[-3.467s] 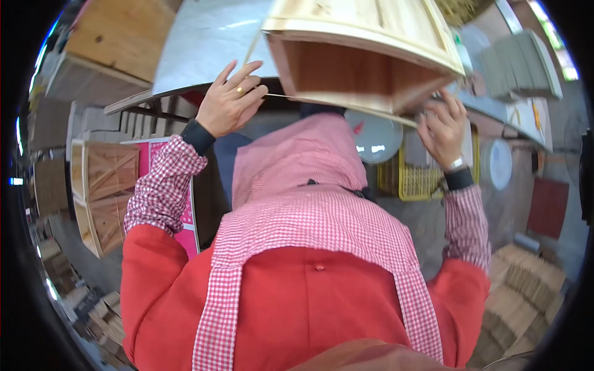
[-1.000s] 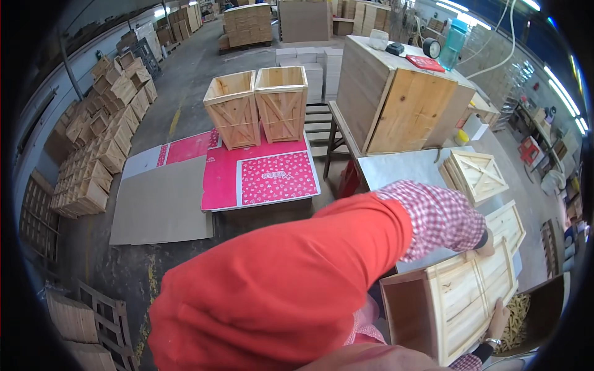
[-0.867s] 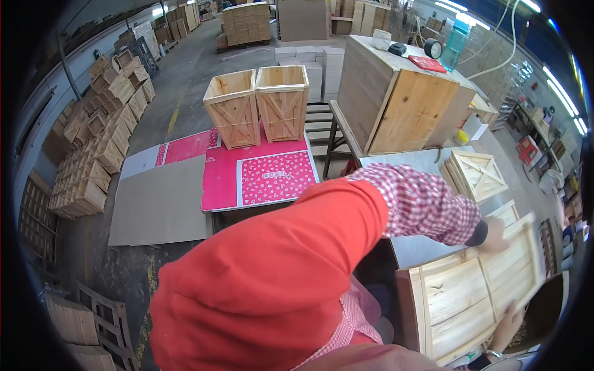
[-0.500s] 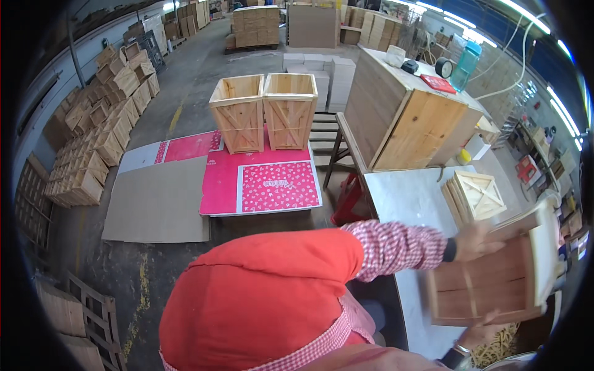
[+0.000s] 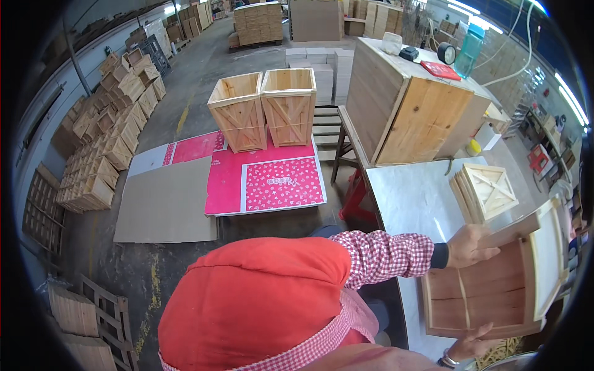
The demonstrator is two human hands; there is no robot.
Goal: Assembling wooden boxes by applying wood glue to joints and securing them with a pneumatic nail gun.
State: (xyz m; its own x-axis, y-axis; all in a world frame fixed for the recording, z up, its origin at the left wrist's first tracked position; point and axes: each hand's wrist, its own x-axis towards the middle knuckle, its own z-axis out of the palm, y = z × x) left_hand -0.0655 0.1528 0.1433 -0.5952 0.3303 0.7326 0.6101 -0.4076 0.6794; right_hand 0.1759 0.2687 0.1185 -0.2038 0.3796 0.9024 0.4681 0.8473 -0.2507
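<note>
A wooden crate [image 5: 495, 290] with a reddish-brown inside lies tilted on its side at the right of the pale worktop [image 5: 417, 198]. Its open mouth faces left, and a pale strip runs across the inside. My left hand [image 5: 470, 247], in a checked sleeve with a dark cuff, grips the crate's far side board, one finger pointing over the inside. At the near edge, my right hand [image 5: 475, 344], wearing a wrist band, holds the crate with its fingers over the rim. Just beyond the left hand stands a stack of X-braced wooden panels [image 5: 489, 191].
Near my right hand is a heap of thin yellowish pieces [image 5: 502, 352]. A large wooden cabinet [image 5: 424, 120] carries a blue bottle [image 5: 469, 52]. Two finished crates [image 5: 289, 108] stand on pink printed cardboard [image 5: 226, 185]. Many crates [image 5: 102, 148] are piled at far left.
The crate has shifted slightly toward the near side and its blur is gone. My left hand has moved a little along its far side board. The view has turned slightly.
</note>
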